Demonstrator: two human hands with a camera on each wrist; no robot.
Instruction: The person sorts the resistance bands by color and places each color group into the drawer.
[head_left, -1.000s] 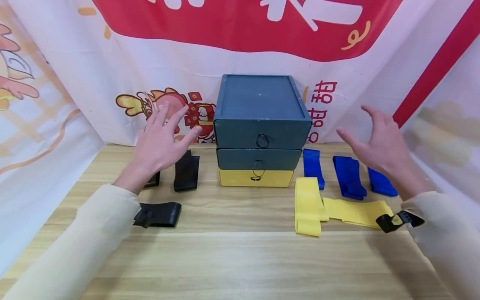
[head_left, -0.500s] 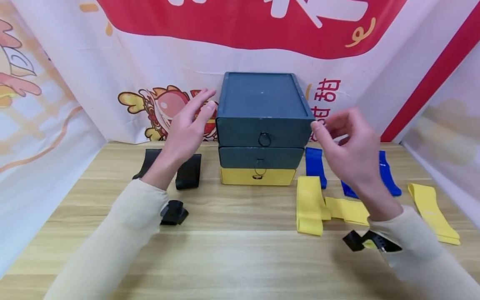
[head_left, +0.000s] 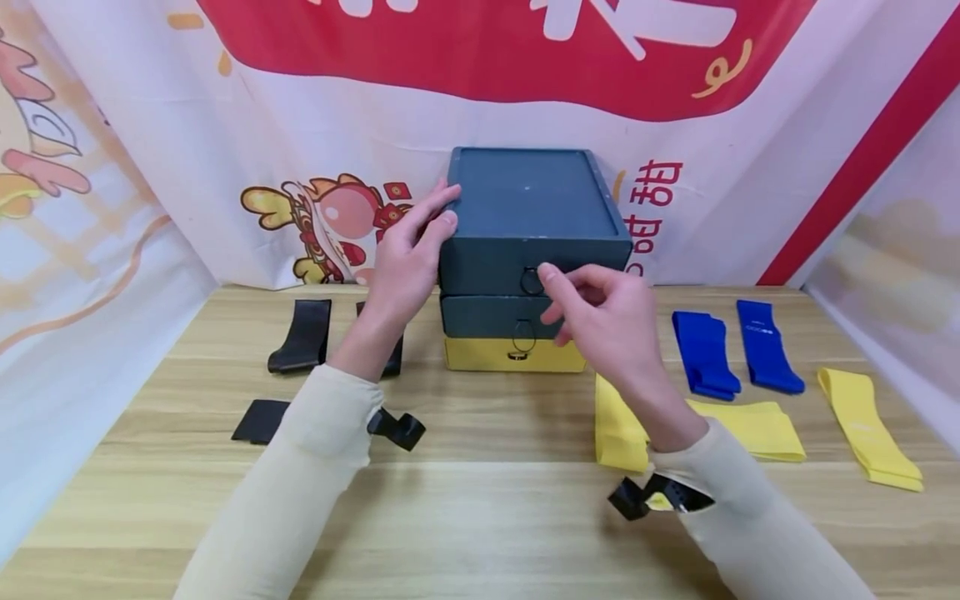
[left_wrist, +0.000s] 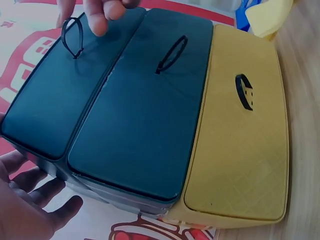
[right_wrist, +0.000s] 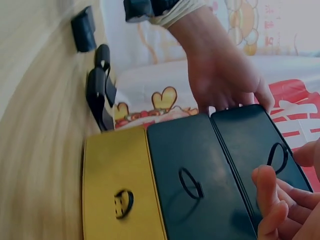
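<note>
Drawers (head_left: pixel 487 315): stacked on table (head_left: pixel 480 533); likely light, stiff, slick enough to skid. Best pulled by top ring (head_left: pixel 523 282), bracing the side. Left hand (head_left: pixel 408 258): loosely extended, at upper left edge. Right hand (head_left: pixel 611 325): loosely curved around ring, apparently not pinching.

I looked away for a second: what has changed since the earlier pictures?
The left hand moved right, to the top drawer's left side. The right hand moved left; its fingers are now at that drawer's ring, whether they grip it is unclear. All drawers stayed shut; yellow bands lie as before.
</note>
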